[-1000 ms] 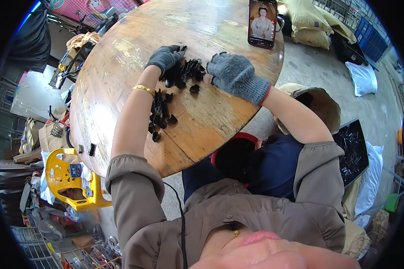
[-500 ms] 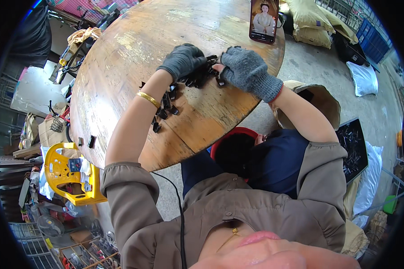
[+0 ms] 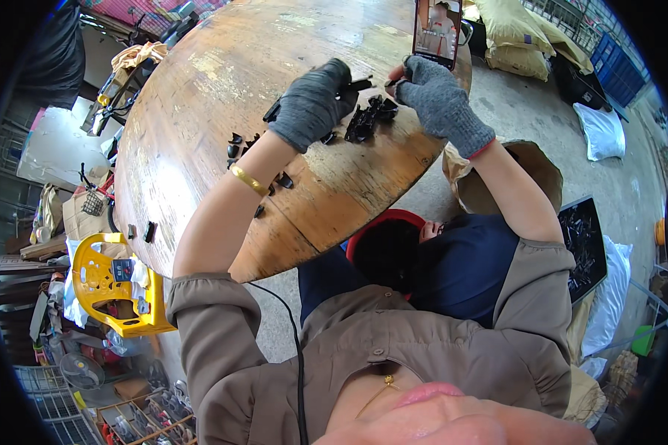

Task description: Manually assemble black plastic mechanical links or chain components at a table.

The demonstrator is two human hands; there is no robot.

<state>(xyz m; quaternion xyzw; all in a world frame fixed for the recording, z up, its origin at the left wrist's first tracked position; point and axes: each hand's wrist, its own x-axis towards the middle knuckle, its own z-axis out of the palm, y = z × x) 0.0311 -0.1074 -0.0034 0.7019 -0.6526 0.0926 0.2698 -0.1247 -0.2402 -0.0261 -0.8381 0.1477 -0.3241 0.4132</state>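
Observation:
On the round wooden table [image 3: 193, 170], my left hand [image 3: 312, 107] in a grey knitted glove is closed round several black plastic pieces [image 3: 361, 84], whose ends stick out toward the right. My right hand [image 3: 438, 96], in a grey glove with bare fingertips, pinches what looks like a small black plastic piece [image 3: 390, 84]. A gap separates the two hands. Below them lies a pile of black plastic pieces [image 3: 369, 122]. More loose black pieces [image 3: 234, 144] are scattered beside and under my left forearm, which hides some of them.
A phone [image 3: 436, 33] stands at the table's far right edge, near my right hand. A red-rimmed bucket [image 3: 360, 231] with dark contents sits below the near edge. An open sack [image 3: 531, 174] and a black tray [image 3: 580, 241] of pieces are at right; a yellow chair [image 3: 89, 278] is at left.
My hands have lifted off the pile and moved apart, the right one farther right. The left now holds black pieces above the table, and the pile between them is uncovered.

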